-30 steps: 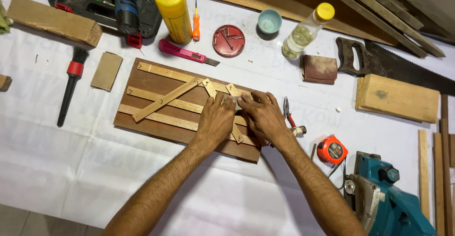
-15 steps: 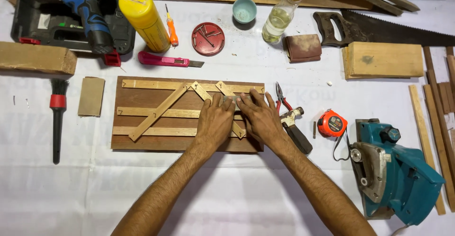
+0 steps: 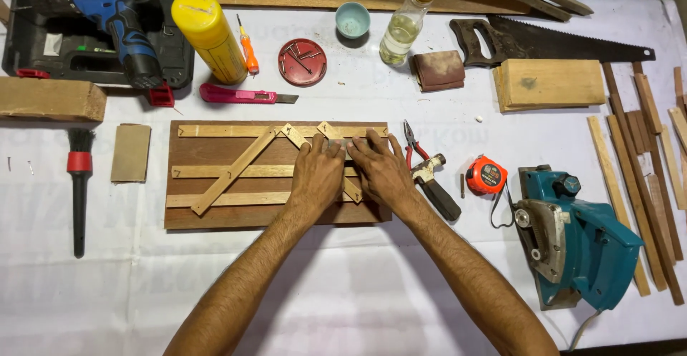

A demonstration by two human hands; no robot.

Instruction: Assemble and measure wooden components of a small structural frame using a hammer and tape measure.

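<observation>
- Head view: the left hand is lying palm down on the dark wooden board, its fingers stretched flat and pressing on the thin light wood strips laid across the board; nothing is being gripped.
- The right hand is lying just beside the left, touching it at the fingertips, its fingers also spread flat and pressing down on the strips near the board's right end, closed around nothing.
- The board is sitting in the middle of the bench, which is wearing a white cover; three strips are running lengthwise across it, with slanted strips crossing them in a zigzag under and beside the hands.
- Just right of the board, red-handled pliers and a small hammer are lying together, with an orange tape measure near them and a teal electric planer further right.
- Behind the board, a pink utility knife, a yellow can, a small orange screwdriver, a red lid holding nails, a small pale blue bowl and a clear bottle with a yellow cap are resting.
- A blue cordless drill is lying in its black case at the far left, and a handsaw is lying at the far right above a wood block.
- Left of the board, a sandpaper sheet and a brush with a red band are lying.
</observation>
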